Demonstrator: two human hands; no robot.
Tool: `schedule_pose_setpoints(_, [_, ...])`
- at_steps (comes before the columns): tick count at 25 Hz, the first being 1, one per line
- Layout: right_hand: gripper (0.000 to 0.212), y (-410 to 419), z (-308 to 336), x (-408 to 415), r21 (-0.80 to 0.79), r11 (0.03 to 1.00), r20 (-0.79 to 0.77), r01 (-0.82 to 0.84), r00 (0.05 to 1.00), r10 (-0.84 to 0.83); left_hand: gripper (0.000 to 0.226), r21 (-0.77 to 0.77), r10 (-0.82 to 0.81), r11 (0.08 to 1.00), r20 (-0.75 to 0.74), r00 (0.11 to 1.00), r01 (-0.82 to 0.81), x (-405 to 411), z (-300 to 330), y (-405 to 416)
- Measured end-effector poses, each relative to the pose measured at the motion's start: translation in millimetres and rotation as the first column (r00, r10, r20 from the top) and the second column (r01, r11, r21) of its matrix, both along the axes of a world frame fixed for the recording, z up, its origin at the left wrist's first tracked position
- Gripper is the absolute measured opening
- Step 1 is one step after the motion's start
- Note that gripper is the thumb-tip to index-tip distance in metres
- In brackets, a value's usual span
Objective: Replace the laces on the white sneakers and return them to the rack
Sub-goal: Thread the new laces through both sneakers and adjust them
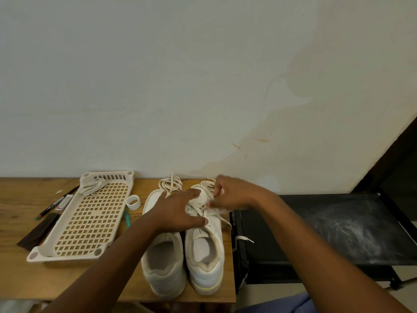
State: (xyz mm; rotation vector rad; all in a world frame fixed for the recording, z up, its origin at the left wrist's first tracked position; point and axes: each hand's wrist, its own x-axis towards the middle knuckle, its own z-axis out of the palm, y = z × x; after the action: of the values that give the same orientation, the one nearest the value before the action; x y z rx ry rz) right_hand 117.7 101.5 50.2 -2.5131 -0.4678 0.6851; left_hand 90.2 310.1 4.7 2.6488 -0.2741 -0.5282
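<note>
Two white sneakers are sitting side by side in the lower middle of the frame, heels toward the camera, on a wooden desk [108,276]. Only the head view here, so that's all I'm going on.

The left sneaker [162,256] has no lace threaded that I can see, just a loose lace bundle [170,185] lying by its toe. The right sneaker [206,249] is the one being worked on: its lace [222,219] is running through the eyelets with one end trailing off the desk edge to the right.

The left hand [178,211] is resting flat with its fingers spread, pressing across the front of both shoes. The right hand [233,195] is curling over the toe end of the right sneaker, and its grip looks like it's pinching the lace, though it's a bit blurry.

Left of the shoes, a perforated plastic tray [67,224] is holding another lace bundle [93,186] at its far end.

My guess: the shoes are light and fairly stiff, easy to steady from the top. The laces are limp and floppy, so they're best pinched near the tip for threading.
</note>
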Motion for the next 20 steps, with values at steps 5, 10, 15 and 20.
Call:
schedule_pose_setpoints(5, [0.010, 5.1, -13.5, 5.5, 0.081, 0.994, -0.003, -0.076, 0.997, 0.077, 0.103, 0.000, 0.007, 1.000, 0.000, 1.000, -0.007, -0.1, -0.2, -0.7])
schedule_pose_setpoints(10, [0.026, -10.1, 18.7, 7.0, 0.718, 0.617, -0.245, 0.323, 0.946, -0.210, 0.100, -0.005, -0.005, 1.000, -0.030, 1.000, 0.005, 0.6, 1.1, -0.2])
schedule_pose_setpoints(15, [0.024, -7.8, 3.5, 2.8, 0.202, 0.977, -0.042, 0.074, 0.997, -0.067, 0.108, -0.010, -0.034, 0.999, -0.043, 0.998, 0.034, -0.9, 4.2, 2.8])
schedule_pose_setpoints(20, [0.015, 6.5, -15.7, -1.3, -0.099, 0.979, 0.030, -0.179, 0.983, 0.183, 0.147, -0.016, -0.069, 0.998, -0.086, 0.994, 0.068, -0.3, 5.9, 4.0])
